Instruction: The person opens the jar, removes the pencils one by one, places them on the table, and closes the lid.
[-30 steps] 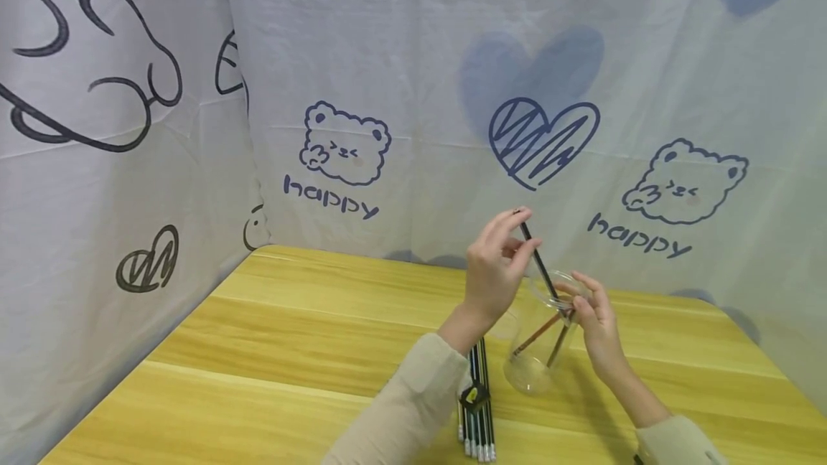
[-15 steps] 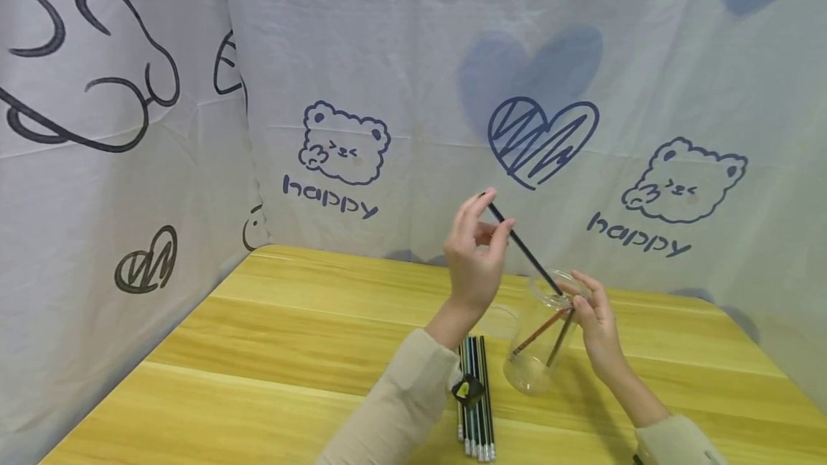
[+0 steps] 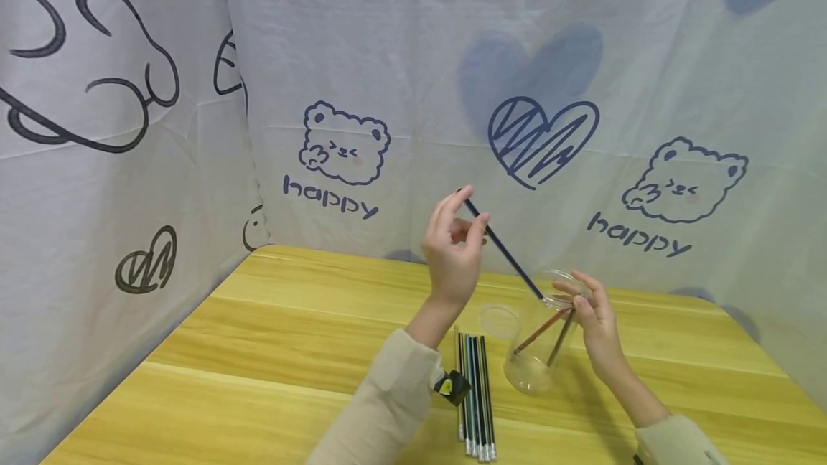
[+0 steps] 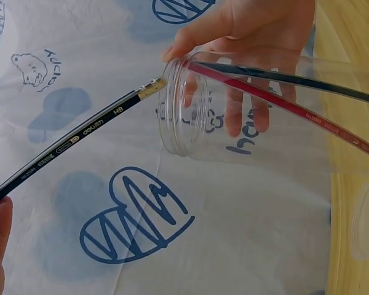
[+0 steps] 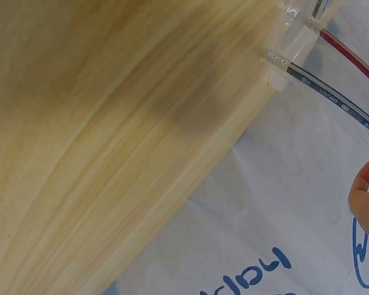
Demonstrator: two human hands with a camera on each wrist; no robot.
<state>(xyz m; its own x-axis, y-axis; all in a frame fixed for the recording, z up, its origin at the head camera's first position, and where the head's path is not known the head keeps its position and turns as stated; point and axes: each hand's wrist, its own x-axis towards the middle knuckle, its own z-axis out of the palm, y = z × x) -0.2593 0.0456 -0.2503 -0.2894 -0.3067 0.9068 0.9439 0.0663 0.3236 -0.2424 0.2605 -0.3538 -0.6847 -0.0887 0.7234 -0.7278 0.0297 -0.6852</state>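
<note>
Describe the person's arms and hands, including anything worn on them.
Both the left hand and right hand are ungloved. The left sleeve and right sleeve are pale beige. A black, squarish piece with a yellow-green mark sits by the left cuff.

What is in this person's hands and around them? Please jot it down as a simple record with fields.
Left hand: pinches a dark pencil
Held pencil: lettered HB, slanting, eraser end at the jar's mouth; contact unclear
Right hand: grips a clear jar near its mouth
In the jar: a red pencil and a second dark pencil
On the table: a row of pencils, side by side; a clear round disc, perhaps a lid
Backdrop: pale cloth printed with the word happy
</note>
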